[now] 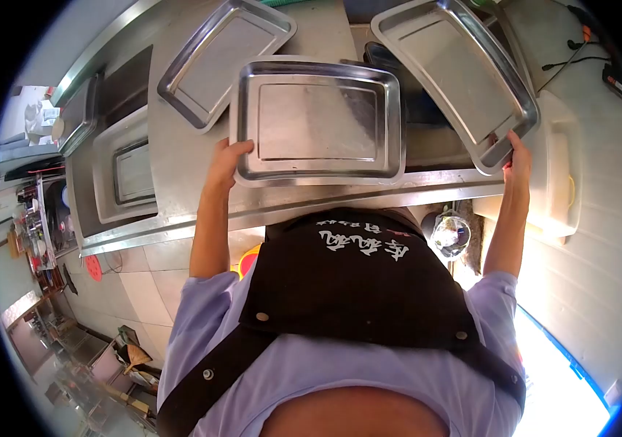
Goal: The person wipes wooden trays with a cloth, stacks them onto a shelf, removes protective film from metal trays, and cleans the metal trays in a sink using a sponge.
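One steel counter point(187, 156) runs across in front of the person, who wears one black apron point(355, 280) with white lettering and four round studs. Two pale plastic tubs flank the work: one left tub point(103, 178) in the recess at the counter's left end, one right tub point(558, 175) just beside its right end.

Three shallow rectangular steel trays are at the middle and right of the counter. The right tray point(457, 80) slants over the counter's right-hand opening; the middle tray point(318, 120) is turned broadside above the near edge, covering part of the left tray point(227, 62), which lies slanted behind it. One more steel pan point(134, 175) sits inside the left tub, and one steel container point(80, 116) stands tilted at the counter's far left.

Below the counter's near edge, one red perforated disc point(93, 267) shows at the left.

Two bare hands are at work, each closed on one tray: the left hand point(231, 160) grasps the middle tray's left rim, thumb on top, and the right hand point(517, 160) grips the near end of the right tray.
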Available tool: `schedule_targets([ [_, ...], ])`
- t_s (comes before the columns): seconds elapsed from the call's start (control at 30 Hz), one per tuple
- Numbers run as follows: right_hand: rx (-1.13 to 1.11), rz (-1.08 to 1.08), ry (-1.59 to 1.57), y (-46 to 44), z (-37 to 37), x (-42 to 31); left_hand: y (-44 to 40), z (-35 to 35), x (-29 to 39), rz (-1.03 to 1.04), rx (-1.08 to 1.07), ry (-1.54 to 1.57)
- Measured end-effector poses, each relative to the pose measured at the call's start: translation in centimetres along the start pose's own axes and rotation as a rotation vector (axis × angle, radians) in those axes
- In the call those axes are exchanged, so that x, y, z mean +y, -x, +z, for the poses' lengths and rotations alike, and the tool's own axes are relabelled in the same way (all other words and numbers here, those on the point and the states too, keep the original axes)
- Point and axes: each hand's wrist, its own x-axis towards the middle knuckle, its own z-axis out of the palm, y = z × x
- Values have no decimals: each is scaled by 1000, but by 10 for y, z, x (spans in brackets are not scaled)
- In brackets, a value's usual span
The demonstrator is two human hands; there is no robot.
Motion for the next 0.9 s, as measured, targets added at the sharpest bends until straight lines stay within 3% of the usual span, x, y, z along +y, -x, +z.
schedule_targets([
  [0.33,0,16,54,9,-21,9,-18,-74,45,255,270,424],
  [0.43,-23,62,67,-1,-25,14,-55,-87,40,173,341,522],
  [0.63,-71,-51,105,26,16,35,-111,-89,18,141,443,651],
  [0.73,-233,56,232,35,22,27,-115,-89,18,124,446,577],
  [0.9,-361,94,296,53,56,36,-118,-101,13,57,565,21],
])
